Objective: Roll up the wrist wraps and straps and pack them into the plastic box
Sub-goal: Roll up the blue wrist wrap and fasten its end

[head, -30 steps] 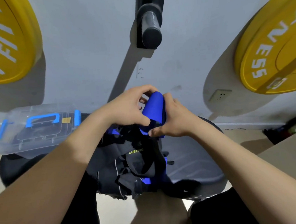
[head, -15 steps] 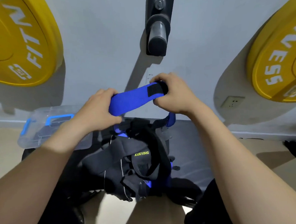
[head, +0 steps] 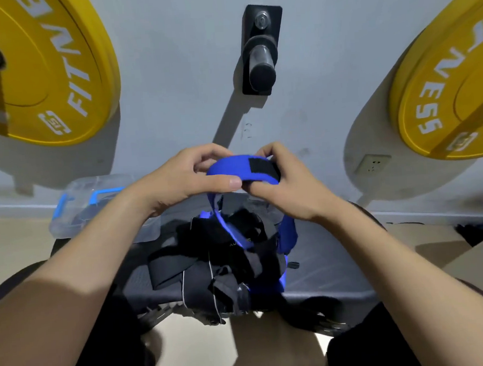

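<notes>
We hold the blue wrist wrap [head: 234, 173] with both hands above the pile of straps [head: 208, 258].

Our left hand [head: 186, 180] pinches the left end of the wrap between thumb and curled fingers. Our right hand [head: 291, 185] grips the right end, its fingers curled over the part with the black velcro patch [head: 262, 168]. The wrap makes a short arch between the two hands, which are near each other. Its long tail hangs down and reaches the pile of black and blue straps on the dark bench pad [head: 330, 262]. The clear plastic box [head: 75, 205] with blue handles stands to the left of the pile, partly hidden by our left forearm. On the wall there are two yellow weight plates [head: 44, 70] and a black peg [head: 261, 65] between them.
</notes>
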